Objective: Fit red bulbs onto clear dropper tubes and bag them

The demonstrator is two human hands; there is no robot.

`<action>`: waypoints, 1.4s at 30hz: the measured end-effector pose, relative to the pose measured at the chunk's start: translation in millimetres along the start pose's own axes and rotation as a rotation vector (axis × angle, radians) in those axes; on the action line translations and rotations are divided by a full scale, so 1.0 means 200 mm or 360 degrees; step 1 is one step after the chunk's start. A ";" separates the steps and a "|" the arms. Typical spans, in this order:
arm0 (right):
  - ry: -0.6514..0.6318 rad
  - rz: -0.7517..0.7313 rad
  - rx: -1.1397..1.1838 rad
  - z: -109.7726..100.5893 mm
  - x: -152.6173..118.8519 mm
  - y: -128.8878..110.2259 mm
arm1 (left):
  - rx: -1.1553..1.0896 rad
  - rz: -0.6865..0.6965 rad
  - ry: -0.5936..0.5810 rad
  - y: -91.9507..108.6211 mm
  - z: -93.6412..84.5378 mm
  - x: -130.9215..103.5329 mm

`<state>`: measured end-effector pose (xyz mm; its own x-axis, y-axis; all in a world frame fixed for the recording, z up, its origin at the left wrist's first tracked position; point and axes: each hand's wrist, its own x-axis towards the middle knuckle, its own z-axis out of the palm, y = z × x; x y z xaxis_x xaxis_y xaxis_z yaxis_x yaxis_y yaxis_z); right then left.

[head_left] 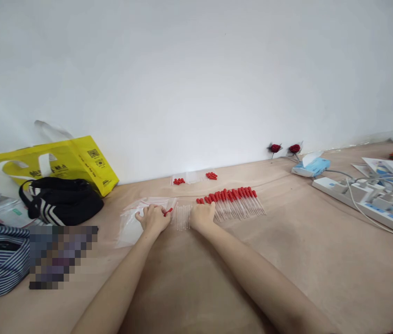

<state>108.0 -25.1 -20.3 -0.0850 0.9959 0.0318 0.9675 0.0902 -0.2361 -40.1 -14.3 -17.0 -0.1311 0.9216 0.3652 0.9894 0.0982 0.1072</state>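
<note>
My left hand is over the right part of the clear plastic bags, with a small red cap pinched at its fingertips. Between my two hands lies a row of thin clear tubes without caps. My right hand is closed at the right end of that row; its fingertips and whatever they hold are hidden. Just right of it, many clear tubes with red caps lie side by side, slanting. A few red caps show behind my right hand.
Near the wall lie two small groups of red caps, left and right. A yellow bag, black pouch and striped bag stand left. To the right are tissues and a power strip with cables.
</note>
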 end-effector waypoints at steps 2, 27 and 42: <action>0.0026 0.0029 0.0001 0.00 0.00 -0.02 | -0.0019 0.0029 0.0082 0.02 -0.02 -0.01; 0.0496 -0.1103 0.0423 0.02 -0.45 0.63 | -0.0794 0.1182 0.0000 0.20 0.04 -0.46; 0.0688 -0.1065 0.0513 0.05 -0.48 0.56 | -0.1133 0.0889 -0.0206 0.27 -0.03 -0.51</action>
<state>223.0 -111.1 -59.2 -0.4519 0.6465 0.6146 0.6257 0.7208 -0.2982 27.1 -104.6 -42.6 0.4057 0.8047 0.4335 0.6284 -0.5899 0.5070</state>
